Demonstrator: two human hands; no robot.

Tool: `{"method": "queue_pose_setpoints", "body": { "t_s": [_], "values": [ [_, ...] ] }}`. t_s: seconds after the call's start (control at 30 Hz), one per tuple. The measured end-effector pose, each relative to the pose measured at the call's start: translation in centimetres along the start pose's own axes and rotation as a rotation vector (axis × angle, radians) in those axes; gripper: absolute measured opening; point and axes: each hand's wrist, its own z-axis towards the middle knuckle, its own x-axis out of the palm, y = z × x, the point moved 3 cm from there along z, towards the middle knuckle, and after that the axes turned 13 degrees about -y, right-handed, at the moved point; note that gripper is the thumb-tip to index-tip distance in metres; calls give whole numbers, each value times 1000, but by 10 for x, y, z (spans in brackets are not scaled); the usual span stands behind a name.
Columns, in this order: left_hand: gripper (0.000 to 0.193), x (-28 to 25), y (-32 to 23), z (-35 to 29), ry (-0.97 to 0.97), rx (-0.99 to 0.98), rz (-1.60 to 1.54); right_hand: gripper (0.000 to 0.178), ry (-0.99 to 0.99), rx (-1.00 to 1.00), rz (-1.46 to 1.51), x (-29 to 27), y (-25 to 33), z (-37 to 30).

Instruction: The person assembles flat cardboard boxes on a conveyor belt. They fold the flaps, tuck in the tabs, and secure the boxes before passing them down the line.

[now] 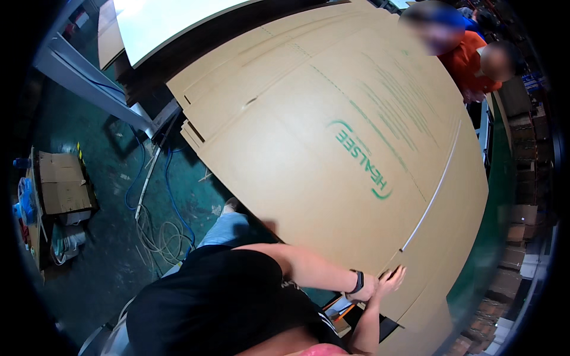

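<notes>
Head view: single upright fisheye, dark at the rim; clock directions taken from picture centre.
Cardboard sheet (285, 154): brown, broad; spans the middle, reaching from 10 o'clock to 5 o'clock; shows crease lines and green printing (363, 159) toward 2 o'clock.
White strip (425, 215): thin, long; lies on the sheet between 2 and 4 o'clock, lower end near the right hand.
Right hand (389, 286): at 4 o'clock, over the sheet, fingers extended; dark patch beside the fingers, too small to identify; grip impossible to tell.
Left hand (369, 287): at 4 o'clock, meets the right wrist; fingers mostly hidden, grip impossible to tell; dark wristband (357, 282) just behind.
Co-worker (466, 62): orange top; stands beyond the sheet at 1 to 2 o'clock.
Blue cable (171, 199): trails over the green floor (113, 237) at 8 o'clock.
Side table (62, 184): at 9 o'clock, cardboard on top.
</notes>
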Motion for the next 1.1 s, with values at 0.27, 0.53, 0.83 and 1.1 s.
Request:
{"method": "queue_pose_setpoints", "body": {
  "t_s": [0.27, 0.53, 0.83, 1.1],
  "values": [
    [16, -14, -10, -29, -8, 62, 51, 51, -18, 53, -26, 2, 16, -11],
    [14, -7, -20, -50, 44, -29, -36, 52, -1, 153, -48, 4, 25, -11],
    [17, -42, -21, -47, 215, 149, -46, 49, 16, 158, -118, -5, 14, -4],
    [14, -65, -9, -48, 4, 81, -107, 48, -15, 164, -84, -6, 32, -18]
  ]
}}
